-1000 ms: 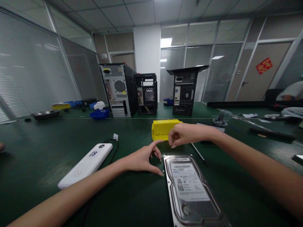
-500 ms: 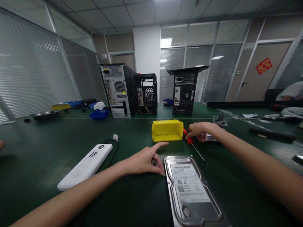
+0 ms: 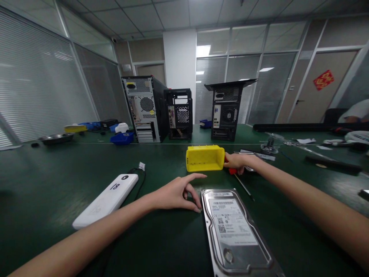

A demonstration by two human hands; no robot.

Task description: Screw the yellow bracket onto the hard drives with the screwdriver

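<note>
On the green table lies a hard drive (image 3: 232,231), label side up. My left hand (image 3: 184,194) rests beside its far left corner, index finger stretched out and thumb curved toward the drive's edge, with a gap between them. Farther off, my right hand (image 3: 236,161) is closed over the red handle of a screwdriver (image 3: 245,187), whose shaft points toward me on the table. The right fingers are partly hidden behind the hand, close against the right side of a yellow bin (image 3: 204,158). That bin lies with its open side facing me and several small dark bits inside.
A white power bank (image 3: 106,202) with a cable lies at left. Three computer cases (image 3: 144,111) stand at the back, with a blue bin (image 3: 122,138) nearby. Metal parts (image 3: 261,154) and a clear plastic piece (image 3: 269,144) lie beyond my right hand. Another person's arm (image 3: 357,111) shows far right.
My right hand has moved slightly left and away from me, closing over the screwdriver handle beside the yellow bin. The left hand stays by the hard drive.
</note>
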